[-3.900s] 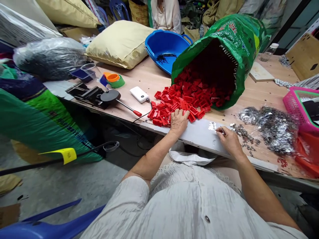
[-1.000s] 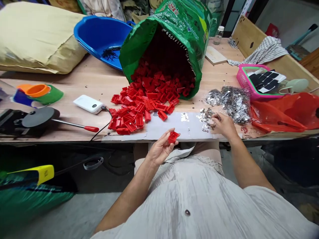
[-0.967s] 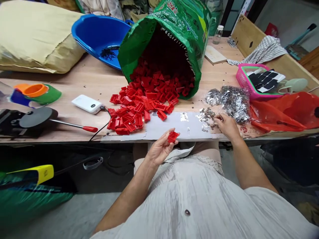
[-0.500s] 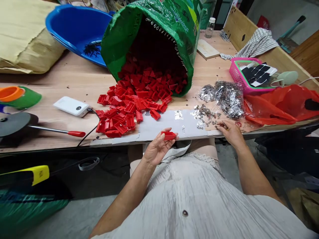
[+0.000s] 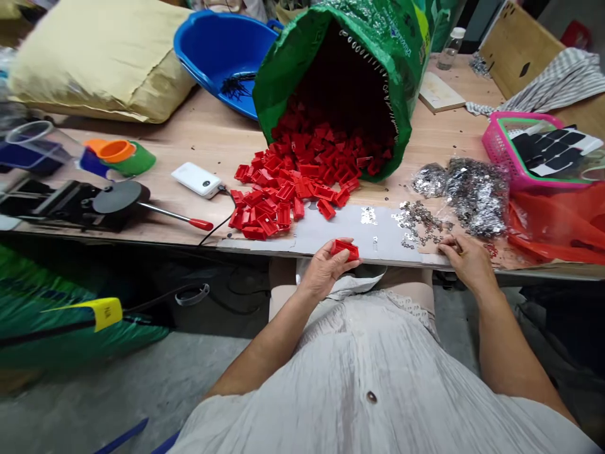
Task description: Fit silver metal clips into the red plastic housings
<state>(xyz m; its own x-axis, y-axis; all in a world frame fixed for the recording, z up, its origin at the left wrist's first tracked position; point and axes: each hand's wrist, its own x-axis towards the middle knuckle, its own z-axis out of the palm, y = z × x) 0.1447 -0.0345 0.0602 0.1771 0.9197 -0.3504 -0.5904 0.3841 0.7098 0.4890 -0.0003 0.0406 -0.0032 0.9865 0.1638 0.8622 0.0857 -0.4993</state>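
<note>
My left hand (image 5: 326,270) grips a small red plastic piece (image 5: 345,249) just in front of the table's near edge. A heap of the same red pieces (image 5: 293,186) spills from a tipped green sack (image 5: 378,57) onto the wooden table (image 5: 198,135). My right hand (image 5: 466,258) rests at the table edge, fingers pinched among scattered small silver metal parts (image 5: 418,221); what it pinches is too small to name. A grey card strip (image 5: 359,230) lies under both hands' area.
A clear bag of metal parts (image 5: 467,189), a pink basket (image 5: 515,170) and a red plastic bag (image 5: 558,221) sit at the right. A white power bank (image 5: 196,180), a black press with red-tipped lever (image 5: 113,202), stacked cups (image 5: 118,154), a blue basin (image 5: 212,47) and a yellow sack (image 5: 104,57) lie to the left.
My left hand took a red piece from the heap and drew it back to the table edge, turning it. My right hand pulled back from the metal parts toward the edge.
</note>
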